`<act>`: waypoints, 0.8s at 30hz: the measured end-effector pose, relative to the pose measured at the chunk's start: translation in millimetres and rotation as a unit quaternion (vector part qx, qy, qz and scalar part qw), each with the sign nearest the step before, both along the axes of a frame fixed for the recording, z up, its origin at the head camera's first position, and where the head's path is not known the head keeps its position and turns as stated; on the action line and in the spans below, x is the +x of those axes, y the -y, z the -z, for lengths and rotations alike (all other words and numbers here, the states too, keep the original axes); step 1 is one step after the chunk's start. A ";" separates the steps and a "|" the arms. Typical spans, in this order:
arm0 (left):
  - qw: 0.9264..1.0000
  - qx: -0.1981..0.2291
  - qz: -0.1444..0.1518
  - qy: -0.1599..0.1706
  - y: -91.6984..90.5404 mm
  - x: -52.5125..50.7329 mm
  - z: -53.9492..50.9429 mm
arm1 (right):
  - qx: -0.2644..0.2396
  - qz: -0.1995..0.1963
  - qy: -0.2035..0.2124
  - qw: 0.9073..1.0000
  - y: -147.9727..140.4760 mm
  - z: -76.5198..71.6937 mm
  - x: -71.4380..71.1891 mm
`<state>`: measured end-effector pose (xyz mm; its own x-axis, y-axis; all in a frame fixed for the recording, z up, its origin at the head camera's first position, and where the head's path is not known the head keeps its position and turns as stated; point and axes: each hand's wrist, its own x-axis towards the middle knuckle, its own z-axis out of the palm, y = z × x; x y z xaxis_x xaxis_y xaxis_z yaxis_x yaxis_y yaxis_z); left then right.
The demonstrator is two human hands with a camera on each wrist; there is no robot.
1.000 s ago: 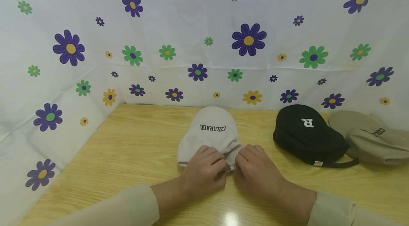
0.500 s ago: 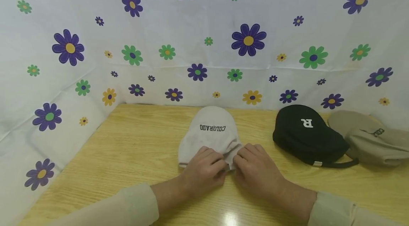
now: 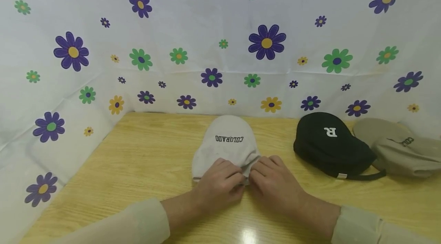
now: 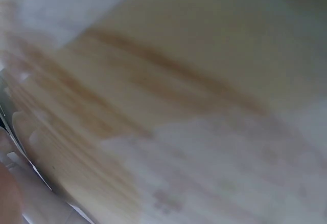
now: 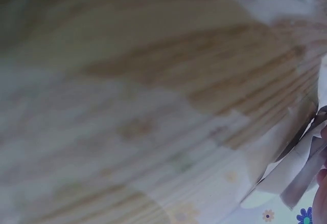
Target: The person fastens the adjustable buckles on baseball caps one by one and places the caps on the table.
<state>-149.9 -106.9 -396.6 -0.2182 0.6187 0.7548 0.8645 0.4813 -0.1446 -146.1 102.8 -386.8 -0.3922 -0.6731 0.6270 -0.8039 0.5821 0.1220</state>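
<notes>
A white baseball cap (image 3: 225, 150) with dark "COLORADO" lettering, upside down in the head view, sits on the wooden table. At its near edge, my left hand (image 3: 220, 182) grips the back strap with curled fingers. Close beside it, on the right, my right hand (image 3: 275, 182) pinches the other part of the strap. A small bit of the buckle shows between the hands; the fingertips are mostly hidden. The right wrist view catches a loose pale strap end (image 5: 299, 185) beside the fingers. Only a sliver of fingers and pale cloth appears in the left wrist view.
A black cap (image 3: 327, 148) with a white "R" lies to the right, its strap and metal buckle toward me. Against it rests a beige cap (image 3: 406, 152), partly cut off by the frame. A flower-print cloth (image 3: 234, 60) hangs behind the table (image 3: 144, 148).
My right hand has shifted slightly left, closer to the left hand, narrowing the gap at the strap. The left hand and the caps stay in place.
</notes>
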 end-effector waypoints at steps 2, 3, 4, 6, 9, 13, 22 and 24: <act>1.000 -0.003 -0.005 0.002 0.4 0.3 -0.3 | 0.003 0.003 0.004 1.000 0.1 -0.2 0.3; 1.000 -0.005 -0.007 0.002 0.5 0.4 -0.4 | 0.004 0.005 0.005 1.000 0.2 -0.2 0.5; 1.000 -0.007 -0.010 0.002 0.7 0.5 -0.5 | 0.005 0.007 0.006 1.000 0.3 0.0 0.7; 1.000 -0.011 -0.016 0.003 0.8 0.7 -0.8 | 0.006 0.009 0.001 1.000 0.4 0.3 0.6; 1.000 -0.016 -0.026 0.005 1.1 1.9 -0.5 | 0.002 0.010 -0.005 1.000 0.8 0.3 0.8; 0.999 -0.018 -0.045 0.001 -0.1 3.2 -1.0 | -0.005 0.014 -0.001 1.000 0.0 -0.6 1.0; 0.998 -0.016 -0.061 -0.007 -1.9 3.3 -1.3 | -0.010 0.018 -0.013 1.000 -0.5 -2.9 0.8; 0.998 -0.015 -0.061 -0.005 -2.2 3.5 -1.2 | -0.012 0.019 -0.019 1.000 -0.9 -3.6 0.7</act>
<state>-146.4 -104.7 -395.3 -0.2859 0.6100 0.7390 0.7976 0.5789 -0.1693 -145.4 103.6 -383.2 -0.3918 -0.6428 0.6582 -0.7764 0.6149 0.1383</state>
